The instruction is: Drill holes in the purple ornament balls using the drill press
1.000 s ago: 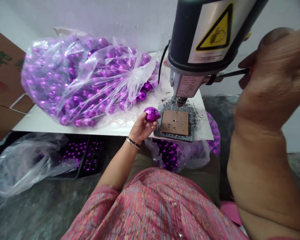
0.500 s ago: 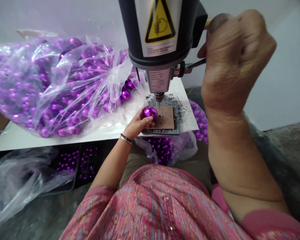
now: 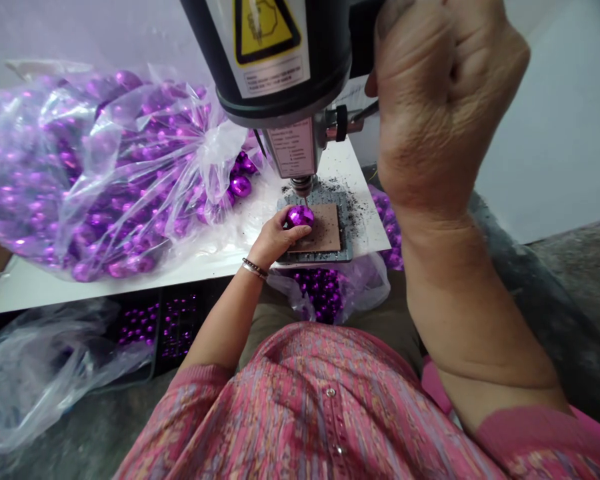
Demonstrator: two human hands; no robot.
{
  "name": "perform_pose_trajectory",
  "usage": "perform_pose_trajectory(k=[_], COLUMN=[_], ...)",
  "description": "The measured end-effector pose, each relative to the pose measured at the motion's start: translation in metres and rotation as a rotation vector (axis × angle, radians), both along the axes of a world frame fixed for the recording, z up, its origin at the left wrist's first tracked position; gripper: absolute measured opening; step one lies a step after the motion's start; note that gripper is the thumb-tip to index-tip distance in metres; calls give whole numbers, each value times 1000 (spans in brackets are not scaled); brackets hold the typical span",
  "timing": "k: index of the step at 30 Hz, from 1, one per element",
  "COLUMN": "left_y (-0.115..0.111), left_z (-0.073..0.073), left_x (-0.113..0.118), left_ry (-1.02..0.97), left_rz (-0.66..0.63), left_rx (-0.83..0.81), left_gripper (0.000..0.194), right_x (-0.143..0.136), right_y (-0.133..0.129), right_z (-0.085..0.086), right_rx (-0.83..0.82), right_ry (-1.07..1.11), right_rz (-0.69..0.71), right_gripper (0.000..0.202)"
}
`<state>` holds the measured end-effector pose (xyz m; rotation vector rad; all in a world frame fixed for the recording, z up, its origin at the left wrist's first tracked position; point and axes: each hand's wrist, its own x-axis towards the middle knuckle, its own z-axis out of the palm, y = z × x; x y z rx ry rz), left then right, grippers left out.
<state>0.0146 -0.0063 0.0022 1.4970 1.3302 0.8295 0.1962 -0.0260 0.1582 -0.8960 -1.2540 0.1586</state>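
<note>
My left hand (image 3: 273, 239) grips a shiny purple ball (image 3: 300, 216) and holds it on the brown pad (image 3: 326, 230) of a bench drill, right under the thin drill bit (image 3: 305, 197). The drill's dark head (image 3: 275, 60) with a yellow warning label fills the top of the view. Raised on the right, my right hand (image 3: 443, 100) is closed around the drill's lever handle (image 3: 363, 113). The bit's tip meets the top of the ball; I cannot tell whether it has gone in.
A big clear plastic bag (image 3: 105, 173) full of purple balls lies on the white table (image 3: 55, 283) at the left. Another bag of balls (image 3: 330, 293) hangs below the table's edge at my lap. Black trays of balls (image 3: 165, 327) and loose plastic (image 3: 35, 373) lie on the floor.
My left hand carried the ball from beside the pad onto it, under the bit. My right hand pulled the lever down, and the view shifted so the drill head looms closer.
</note>
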Motion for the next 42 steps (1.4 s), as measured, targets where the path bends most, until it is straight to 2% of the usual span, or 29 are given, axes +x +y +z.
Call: perform_pose_trajectory(k=[9,14,19,24,31,35,42], left_y=[-1,0,4,2,0,0,-3], left_z=[14,12,10,9,5,4,6], left_x=[15,17,18,20,22,22,23], left_ry=[149,214,236,263,313,349,405], left_rz=[-28,-72,-131,-103,-118,-121,-108], left_rx=[57,123,138,112,145,172,165], left_gripper=[54,57,61,71,65,64,66], right_x=[4,5,7,8,10,9,10], right_y=[-4,-7,-5,-7,-9,-15,-25], right_z=[0,2,-1,-3,-5,-13,-40], right_rx=[-9,-63,-22,-69,-71,-97,-28], right_ry=[5,-15,-15,-45,-115,-121,-158], right_rz=[49,38,86,4,-80,-163,-236], right_gripper=[28,29,28,27,23,25,31])
